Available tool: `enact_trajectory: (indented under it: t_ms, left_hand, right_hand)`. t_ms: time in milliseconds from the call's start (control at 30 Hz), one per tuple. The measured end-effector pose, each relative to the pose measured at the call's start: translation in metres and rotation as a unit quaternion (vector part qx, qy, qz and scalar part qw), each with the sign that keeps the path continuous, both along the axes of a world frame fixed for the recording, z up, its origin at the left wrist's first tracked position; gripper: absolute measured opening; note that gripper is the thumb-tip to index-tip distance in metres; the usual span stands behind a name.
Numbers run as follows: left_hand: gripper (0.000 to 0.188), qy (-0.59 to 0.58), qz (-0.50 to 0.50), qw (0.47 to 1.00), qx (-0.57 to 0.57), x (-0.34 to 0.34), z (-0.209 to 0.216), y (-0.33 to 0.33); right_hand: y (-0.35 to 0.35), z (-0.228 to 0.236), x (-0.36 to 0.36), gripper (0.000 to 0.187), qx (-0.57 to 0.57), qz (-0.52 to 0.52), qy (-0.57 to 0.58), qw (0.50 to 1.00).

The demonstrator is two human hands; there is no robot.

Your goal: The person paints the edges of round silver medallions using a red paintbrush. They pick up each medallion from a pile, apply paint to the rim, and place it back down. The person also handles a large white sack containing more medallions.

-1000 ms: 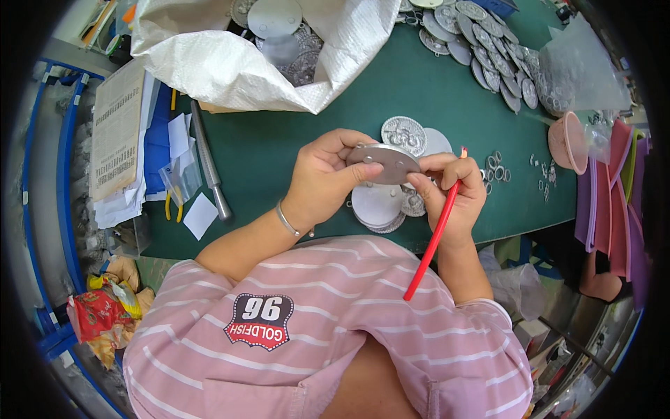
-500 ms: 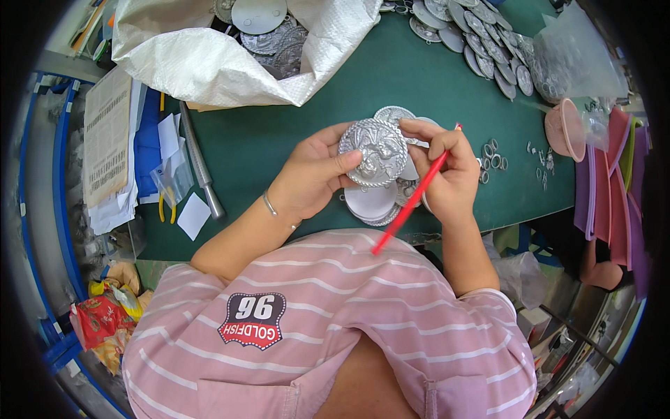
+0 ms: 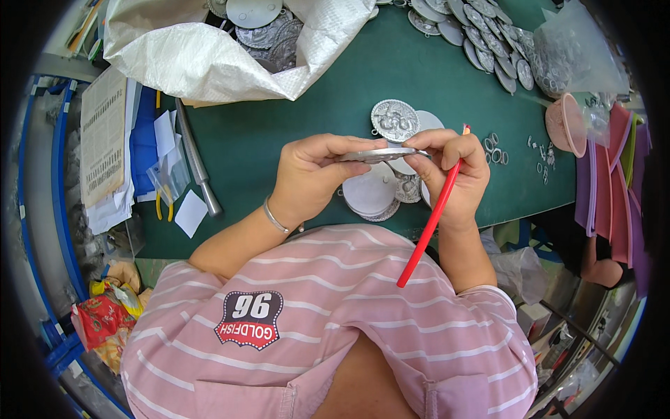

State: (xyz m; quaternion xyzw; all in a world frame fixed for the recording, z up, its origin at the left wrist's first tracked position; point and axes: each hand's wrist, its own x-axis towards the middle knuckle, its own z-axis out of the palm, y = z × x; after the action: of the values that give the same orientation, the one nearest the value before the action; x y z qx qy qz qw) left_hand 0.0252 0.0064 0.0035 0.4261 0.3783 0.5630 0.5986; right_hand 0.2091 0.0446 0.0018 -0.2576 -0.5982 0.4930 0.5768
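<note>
A round silver medallion (image 3: 380,154) is held edge-on between my two hands above the table. My left hand (image 3: 314,167) pinches its left side between thumb and fingers. My right hand (image 3: 457,164) grips its right edge with the fingertips, and a red stick-like tool (image 3: 434,220), perhaps a pen, is tucked in the same hand, slanting down toward my shirt. Below and beyond lie more medallions: one with a raised relief faces up (image 3: 395,120), and a plain grey disc (image 3: 370,190) lies near the table edge. Several others are partly hidden by my hands.
A white woven sack (image 3: 202,59) of medallions stands at the far left, with a tapered metal rod (image 3: 197,160) and papers (image 3: 105,140) nearby. A medallion pile (image 3: 481,31) lies at the far right. Metal rings (image 3: 495,150) and a pink cup (image 3: 565,126) sit to the right.
The medallion has turned from showing its relief face to being edge-on. My right hand has shifted slightly right, and the red tool's lower end has swung right and nearer my body.
</note>
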Motion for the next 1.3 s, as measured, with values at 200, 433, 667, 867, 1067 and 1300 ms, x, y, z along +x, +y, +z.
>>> enact_trajectory:
  t_ms: [200, 433, 667, 867, 1067, 1300]
  left_hand:
    - [0.024, 0.184, 0.013, 0.979, 0.092, -0.002, 0.003, -0.002]
    - [0.027, 0.215, -0.001, 0.975, 0.045, 0.0, 0.007, 0.009]
    - [0.024, 0.204, -0.013, 0.978, 0.051, -0.001, -0.001, 0.004]
    - [0.023, 0.325, 0.061, 0.924, 0.19, -0.002, 0.0, 0.004]
    - [0.025, 0.314, 0.112, 0.904, 0.268, -0.001, -0.005, 0.005]
    - [0.021, 0.314, 0.112, 0.903, 0.271, 0.003, -0.002, 0.001]
  right_hand:
    - [0.002, 0.004, -0.003, 0.034, 0.109, 0.06, -0.094, 0.988]
    - [-0.005, -0.013, -0.005, 0.033, -0.108, 0.032, 0.117, 0.987]
    - [-0.004, -0.014, 0.001, 0.03, -0.089, 0.058, 0.089, 0.99]
    - [-0.008, 0.004, -0.018, 0.009, -0.049, -0.1, 0.031, 0.993]
    - [-0.021, 0.012, -0.01, 0.019, 0.012, -0.092, -0.008, 0.996]
    - [-0.018, 0.011, -0.018, 0.019, 0.028, -0.063, -0.086, 0.994]
